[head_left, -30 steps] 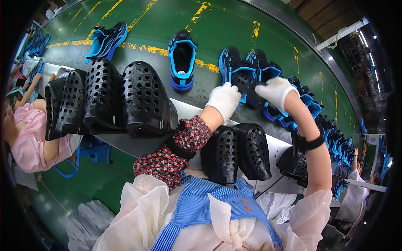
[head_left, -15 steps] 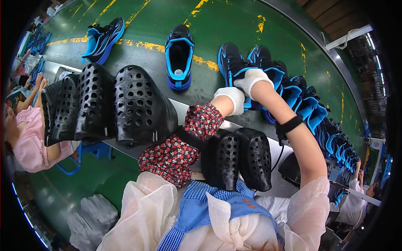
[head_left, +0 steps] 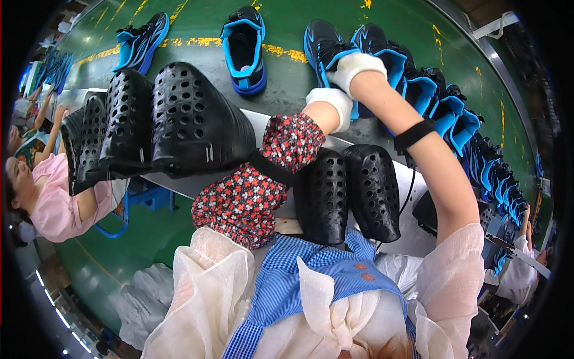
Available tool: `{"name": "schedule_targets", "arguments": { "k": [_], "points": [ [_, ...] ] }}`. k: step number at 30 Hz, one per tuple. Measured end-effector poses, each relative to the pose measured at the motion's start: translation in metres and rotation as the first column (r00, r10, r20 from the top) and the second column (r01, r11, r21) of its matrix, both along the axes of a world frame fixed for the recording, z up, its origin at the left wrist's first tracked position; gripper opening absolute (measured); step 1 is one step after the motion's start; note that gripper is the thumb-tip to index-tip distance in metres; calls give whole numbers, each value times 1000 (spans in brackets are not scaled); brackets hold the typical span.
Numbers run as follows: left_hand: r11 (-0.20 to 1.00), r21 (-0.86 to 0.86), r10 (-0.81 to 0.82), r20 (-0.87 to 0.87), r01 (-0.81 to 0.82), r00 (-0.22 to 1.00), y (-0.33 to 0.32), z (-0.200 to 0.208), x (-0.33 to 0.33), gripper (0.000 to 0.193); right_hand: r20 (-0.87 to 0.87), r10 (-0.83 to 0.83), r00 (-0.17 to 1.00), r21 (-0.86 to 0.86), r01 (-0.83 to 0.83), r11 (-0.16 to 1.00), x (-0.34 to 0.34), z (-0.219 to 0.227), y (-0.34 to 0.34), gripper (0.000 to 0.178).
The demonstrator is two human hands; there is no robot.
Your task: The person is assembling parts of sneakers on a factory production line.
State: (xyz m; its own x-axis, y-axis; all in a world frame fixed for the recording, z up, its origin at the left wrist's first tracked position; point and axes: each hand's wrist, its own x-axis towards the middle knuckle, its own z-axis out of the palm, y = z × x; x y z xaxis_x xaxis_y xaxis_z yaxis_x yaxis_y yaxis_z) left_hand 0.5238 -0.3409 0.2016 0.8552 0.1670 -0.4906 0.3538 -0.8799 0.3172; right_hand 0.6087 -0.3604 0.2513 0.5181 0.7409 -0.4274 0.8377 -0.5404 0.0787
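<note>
A black sneaker with a bright blue lining (head_left: 321,43) stands on the bench in front of me, toe pointing away. My right hand (head_left: 357,67), in a white glove, is closed over its collar. Lower and to the left, my left hand (head_left: 332,106), also white-gloved, is closed at the heel end. Both hands hide much of the back of this sneaker, and their fingertips are out of sight. Left of them stands another sneaker (head_left: 244,51), its opening and inside showing. A third sneaker (head_left: 142,43) rests farther left, turned at an angle.
Black perforated shells (head_left: 200,122) stand in a row at left; two more (head_left: 323,194) stand close to my body. A long row of similar sneakers (head_left: 457,122) curves away right along the green bench (head_left: 287,21). A person in pink (head_left: 57,197) sits at left.
The whole view has shifted, so the bench and sneakers appear higher. Both hands stay at the same sneaker, with little visible movement against it.
</note>
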Motion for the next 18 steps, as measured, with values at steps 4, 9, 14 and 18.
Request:
{"name": "schedule_targets", "arguments": {
  "k": [4,9,14,18],
  "points": [
    [999,-21,32,49,-31,998,4,-1,1,34,117,32,993,-32,-29,999,-3,-8,10,35],
    [1000,8,-10,-54,11,998,4,15,10,37,10,-27,1000,103,26,994,12,-11,2,41],
    [999,-6,52,-116,-54,992,11,21,1,37,-99,265,959,271,-230,935,-8,50,-44,41],
    [999,39,29,-22,-28,999,22,10,-7,42,-79,436,896,509,-340,791,-73,89,-113,27]
  ]
}}
